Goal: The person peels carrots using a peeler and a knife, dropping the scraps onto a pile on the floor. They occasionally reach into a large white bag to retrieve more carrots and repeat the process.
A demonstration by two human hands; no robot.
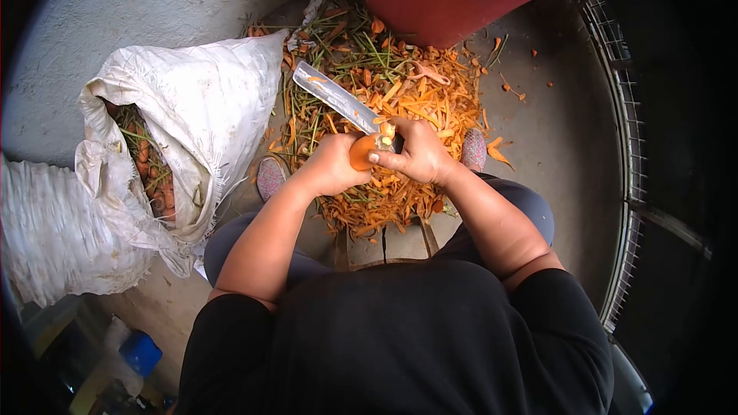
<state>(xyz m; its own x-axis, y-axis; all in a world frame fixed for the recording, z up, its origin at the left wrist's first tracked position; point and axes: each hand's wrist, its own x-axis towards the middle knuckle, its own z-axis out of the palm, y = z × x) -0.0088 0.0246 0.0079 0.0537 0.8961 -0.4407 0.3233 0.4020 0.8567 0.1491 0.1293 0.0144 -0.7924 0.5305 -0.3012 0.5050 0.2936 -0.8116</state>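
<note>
My left hand (337, 165) is wrapped round an orange carrot (360, 154), whose cut top end faces right. In my right hand (419, 154) is a large knife (338, 98), its wide blade pointing up and to the left. The blade lies just beyond the carrot, with bits of orange stuck to it. My right thumb presses against the carrot's top end. Most of the knife's handle is hidden by my fingers. Below both hands spreads a heap of orange peelings (430, 111) mixed with green stalks. A pink peeler (430, 73) rests on the heap.
A red bin (438, 0) stands behind the heap. To the left, an open white sack (223, 84) holds carrots with stalks, beside another white sack (61, 223). My feet flank the heap. A wire-mesh rack (626, 107) curves along the right. A blue object (141, 352) sits lower left.
</note>
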